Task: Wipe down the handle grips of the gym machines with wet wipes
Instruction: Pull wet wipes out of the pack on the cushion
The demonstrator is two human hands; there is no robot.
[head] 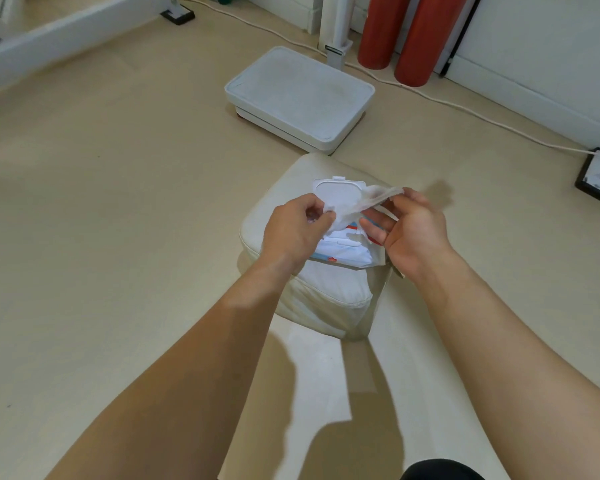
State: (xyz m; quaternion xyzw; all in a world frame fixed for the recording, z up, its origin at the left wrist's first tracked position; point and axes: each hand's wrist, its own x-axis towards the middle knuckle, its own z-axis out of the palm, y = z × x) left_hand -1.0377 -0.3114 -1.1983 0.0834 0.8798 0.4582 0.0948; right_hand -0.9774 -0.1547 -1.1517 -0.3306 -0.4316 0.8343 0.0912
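We've got a cream padded seat (326, 299) on the beige floor (118, 202); beyond it, a flat white platform (298, 95); two red cylinders (426, 39) by the wall; a pale cord (465, 110) trailing past.

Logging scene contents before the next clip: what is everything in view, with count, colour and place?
padded seat: 1, cream, centre
wipes pack: 1, white with blue and red, on the padded seat
wet wipe: 1, white, stretched above the wipes pack
platform: 1, white, on floor beyond the seat
cylinders: 2, red, standing by far wall
frame bar: 1, white, top left
left hand: 1, pinches the wipe's left end
right hand: 1, pinches its right end
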